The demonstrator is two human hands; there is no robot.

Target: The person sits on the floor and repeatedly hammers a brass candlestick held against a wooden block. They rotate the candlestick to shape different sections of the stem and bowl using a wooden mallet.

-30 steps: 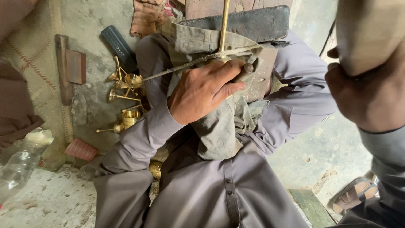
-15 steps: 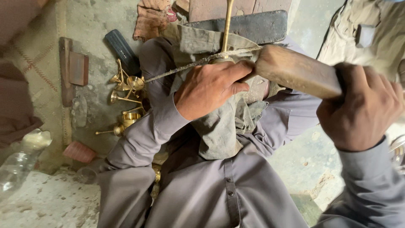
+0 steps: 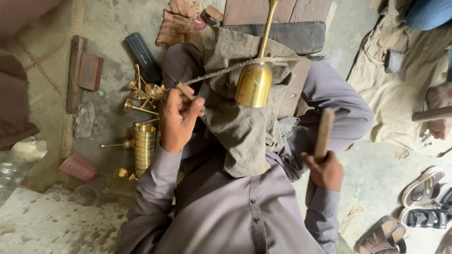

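A brass goblet (image 3: 254, 84) lies bowl-down on a grey cloth (image 3: 245, 127) spread over my lap, with its long stem pointing up toward a dark block (image 3: 296, 35). My left hand (image 3: 178, 117) grips the wooden handle of a thin metal rod (image 3: 226, 69) that runs across the goblet's neck. My right hand (image 3: 325, 171) is closed on a wooden stick (image 3: 322, 136), held upright beside my right thigh and apart from the goblet.
Several loose brass goblets (image 3: 141, 94) and a stack of brass cups (image 3: 145, 146) lie on the floor to my left. A black case (image 3: 143, 56), wooden blocks (image 3: 84, 70) and a plastic bottle (image 3: 19, 160) are nearby. Sandals (image 3: 423, 202) and another person's hand (image 3: 440, 127) are at the right.
My left hand came off the cloth over the goblet and pulled back onto the rod's handle, uncovering the goblet. My right hand dropped from near the camera down beside my thigh with the stick.
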